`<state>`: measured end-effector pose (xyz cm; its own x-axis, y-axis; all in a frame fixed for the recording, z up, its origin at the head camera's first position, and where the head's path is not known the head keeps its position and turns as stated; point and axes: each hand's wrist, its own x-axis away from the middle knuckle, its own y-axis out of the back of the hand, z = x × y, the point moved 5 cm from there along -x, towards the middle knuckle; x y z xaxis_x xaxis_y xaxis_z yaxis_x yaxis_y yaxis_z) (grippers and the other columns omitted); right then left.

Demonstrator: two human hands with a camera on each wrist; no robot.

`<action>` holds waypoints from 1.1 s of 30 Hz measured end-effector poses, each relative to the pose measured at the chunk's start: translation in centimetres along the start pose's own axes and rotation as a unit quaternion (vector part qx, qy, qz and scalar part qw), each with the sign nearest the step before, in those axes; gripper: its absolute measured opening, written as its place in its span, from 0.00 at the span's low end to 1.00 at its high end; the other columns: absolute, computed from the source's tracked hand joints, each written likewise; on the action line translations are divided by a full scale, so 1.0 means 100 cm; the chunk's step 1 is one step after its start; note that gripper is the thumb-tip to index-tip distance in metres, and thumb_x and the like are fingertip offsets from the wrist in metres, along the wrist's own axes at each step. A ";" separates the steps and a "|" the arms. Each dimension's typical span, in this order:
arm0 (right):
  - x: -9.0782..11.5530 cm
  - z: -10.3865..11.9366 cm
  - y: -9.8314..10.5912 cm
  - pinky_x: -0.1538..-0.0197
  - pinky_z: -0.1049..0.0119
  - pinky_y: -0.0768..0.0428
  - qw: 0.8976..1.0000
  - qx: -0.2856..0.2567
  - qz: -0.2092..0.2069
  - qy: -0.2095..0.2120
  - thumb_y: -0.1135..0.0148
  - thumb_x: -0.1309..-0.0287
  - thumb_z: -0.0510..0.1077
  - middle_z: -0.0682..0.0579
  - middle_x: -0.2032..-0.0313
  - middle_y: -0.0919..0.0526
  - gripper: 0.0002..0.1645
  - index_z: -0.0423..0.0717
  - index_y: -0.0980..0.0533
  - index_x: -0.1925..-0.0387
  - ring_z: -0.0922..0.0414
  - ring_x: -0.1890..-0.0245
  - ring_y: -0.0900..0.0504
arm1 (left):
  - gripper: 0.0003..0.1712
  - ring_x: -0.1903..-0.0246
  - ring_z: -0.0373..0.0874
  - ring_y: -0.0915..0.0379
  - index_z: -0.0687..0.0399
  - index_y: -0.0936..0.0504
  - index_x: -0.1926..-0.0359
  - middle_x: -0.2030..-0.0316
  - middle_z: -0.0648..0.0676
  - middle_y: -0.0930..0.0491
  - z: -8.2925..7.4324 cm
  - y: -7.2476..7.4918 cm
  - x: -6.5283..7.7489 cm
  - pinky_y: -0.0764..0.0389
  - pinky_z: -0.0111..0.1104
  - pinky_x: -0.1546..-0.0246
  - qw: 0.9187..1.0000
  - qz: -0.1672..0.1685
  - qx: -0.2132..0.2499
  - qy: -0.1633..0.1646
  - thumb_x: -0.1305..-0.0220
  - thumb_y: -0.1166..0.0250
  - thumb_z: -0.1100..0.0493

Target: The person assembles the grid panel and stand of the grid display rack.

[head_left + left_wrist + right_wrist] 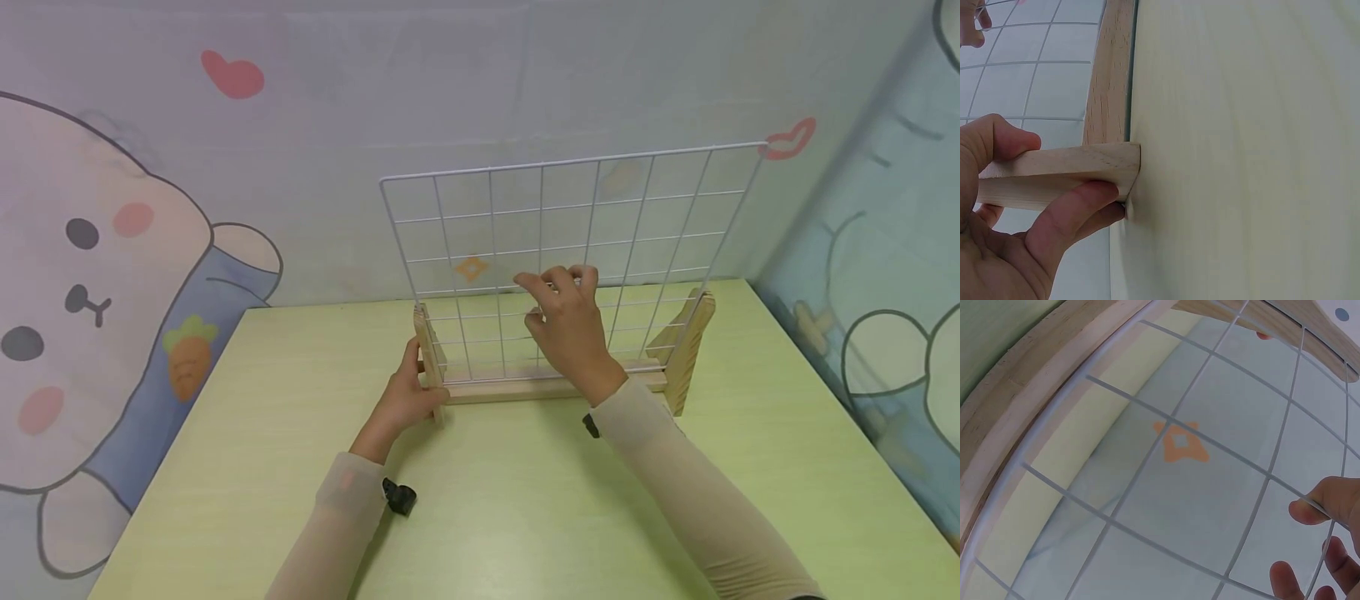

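Observation:
A white wire grid panel (573, 162) stands tilted in a wooden stand, its lower edge along the wooden base bar (510, 390). My left hand (401, 400) grips the left wooden end piece (1066, 161), thumb on one face and fingers around the other. At the middle of the panel is my right hand (573, 329). Its thumb (1311, 511) lies against a wire and its other fingers show through the openings, holding the mesh. The right wooden end piece (690, 358) rises beside the panel, with no hand on it.
The stand rests on a pale yellow-green table (495, 500), towards its back edge. Behind the table hangs a cloth backdrop (322, 100) with cartoon prints, and a blue printed cloth (885, 250) borders the right side.

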<state>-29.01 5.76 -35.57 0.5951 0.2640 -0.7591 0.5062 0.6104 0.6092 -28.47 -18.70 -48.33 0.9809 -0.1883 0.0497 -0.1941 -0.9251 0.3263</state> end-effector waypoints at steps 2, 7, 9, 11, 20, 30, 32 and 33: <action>0.000 0.000 0.000 0.77 0.57 0.21 1.000 -0.003 -0.001 -0.001 0.32 0.49 0.22 0.41 0.54 0.19 0.32 0.47 0.18 0.45 0.33 0.47 0.33 | 0.57 0.57 0.58 0.19 0.38 0.55 0.16 0.31 0.73 0.34 -0.001 0.000 0.000 0.12 0.50 0.63 1.000 0.001 0.002 -0.001 0.40 0.38 0.71; 0.001 0.000 0.000 0.77 0.57 0.21 1.000 -0.002 -0.007 0.001 0.32 0.50 0.22 0.41 0.54 0.19 0.31 0.47 0.18 0.45 0.33 0.47 0.33 | 0.58 0.54 0.60 0.19 0.38 0.55 0.16 0.30 0.74 0.35 0.000 -0.001 0.001 0.12 0.51 0.63 1.000 -0.001 0.004 0.000 0.40 0.38 0.71; 0.002 -0.001 0.000 0.76 0.56 0.21 1.000 -0.001 -0.011 0.004 0.32 0.50 0.22 0.40 0.54 0.19 0.31 0.47 0.18 0.45 0.32 0.47 0.33 | 0.58 0.53 0.61 0.20 0.38 0.55 0.16 0.30 0.73 0.35 0.000 -0.001 0.001 0.12 0.50 0.63 1.000 -0.003 0.004 0.002 0.40 0.38 0.70; 0.003 -0.002 -0.001 0.76 0.56 0.20 1.000 0.001 -0.016 0.006 0.32 0.50 0.22 0.40 0.54 0.19 0.31 0.47 0.18 0.45 0.32 0.47 0.33 | 0.58 0.52 0.61 0.20 0.37 0.55 0.16 0.30 0.73 0.35 0.001 -0.001 0.001 0.12 0.48 0.63 1.000 -0.004 0.003 0.003 0.40 0.38 0.70; 0.007 -0.005 -0.004 0.77 0.55 0.20 1.000 0.020 -0.021 0.011 0.32 0.49 0.22 0.41 0.55 0.20 0.31 0.48 0.19 0.44 0.31 0.46 0.32 | 0.59 0.54 0.60 0.20 0.36 0.57 0.16 0.30 0.72 0.35 0.000 -0.001 0.002 0.12 0.46 0.64 1.000 -0.001 0.003 0.003 0.40 0.37 0.69; 0.007 -0.002 -0.004 0.80 0.58 0.21 0.999 0.031 -0.017 0.011 0.33 0.47 0.23 0.42 0.55 0.20 0.31 0.49 0.19 0.44 0.30 0.42 0.32 | 0.56 0.48 0.65 0.19 0.39 0.59 0.16 0.30 0.74 0.37 0.002 -0.001 0.004 0.12 0.50 0.60 1.000 0.027 -0.005 -0.016 0.35 0.39 0.68; 0.006 -0.001 -0.003 0.80 0.58 0.21 0.999 0.036 -0.017 0.013 0.33 0.47 0.23 0.42 0.55 0.20 0.31 0.49 0.19 0.44 0.30 0.42 0.32 | 0.56 0.47 0.66 0.19 0.38 0.60 0.16 0.30 0.74 0.37 0.001 0.000 0.004 0.12 0.50 0.59 0.999 0.030 -0.007 -0.019 0.35 0.39 0.68; 0.006 -0.001 -0.003 0.81 0.58 0.22 0.999 0.037 -0.016 0.015 0.33 0.47 0.23 0.42 0.55 0.20 0.31 0.49 0.19 0.44 0.30 0.41 0.32 | 0.56 0.47 0.66 0.19 0.38 0.59 0.16 0.30 0.74 0.37 0.001 0.000 0.004 0.12 0.51 0.58 0.999 0.031 -0.008 -0.019 0.35 0.39 0.68</action>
<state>-28.86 5.82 -36.27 0.5598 0.2675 -0.7842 0.5701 0.5625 0.5988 -28.09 -18.78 -48.39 0.9655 -0.2581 0.0341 -0.2540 -0.9057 0.3395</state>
